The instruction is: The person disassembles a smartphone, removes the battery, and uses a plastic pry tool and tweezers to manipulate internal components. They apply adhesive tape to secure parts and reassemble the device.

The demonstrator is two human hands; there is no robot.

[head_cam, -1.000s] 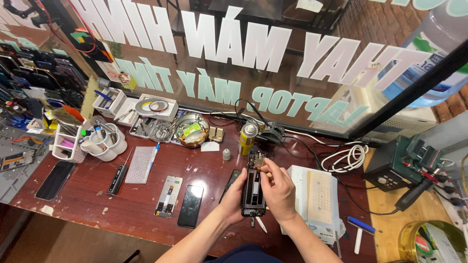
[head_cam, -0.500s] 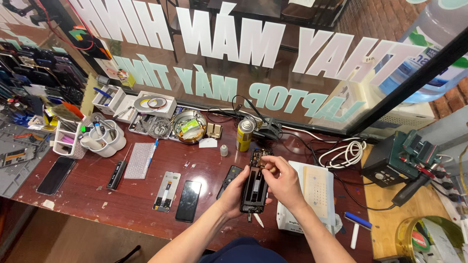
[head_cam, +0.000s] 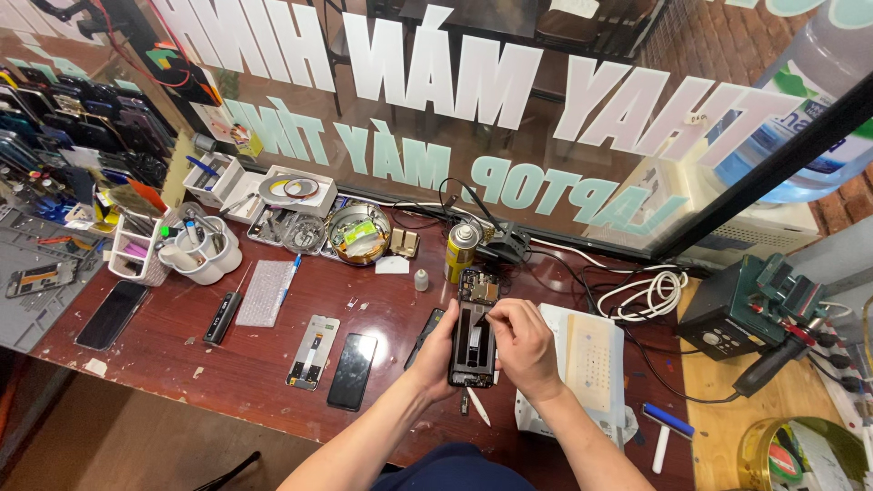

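Note:
An opened black phone [head_cam: 474,329], its back off and its inner parts showing, stands tilted over the dark red table [head_cam: 273,364]. My left hand [head_cam: 438,353] grips its left edge and lower end. My right hand [head_cam: 521,347] rests on the phone's right side, thumb and forefinger pinched at its upper middle on something too small to make out. A white pointed tool [head_cam: 478,405] lies on the table just below the phone.
Two phones [head_cam: 351,370] and a screen panel [head_cam: 312,351] lie left of my hands, with a white box [head_cam: 589,364] to the right. A yellow spray can [head_cam: 460,251], small bottle [head_cam: 421,280], round tin [head_cam: 359,233], cups and trays line the glass front. A green soldering station [head_cam: 755,305] sits far right.
The view has shifted slightly. Both hands stay on the open phone, and my right hand's fingers have moved a little up its middle.

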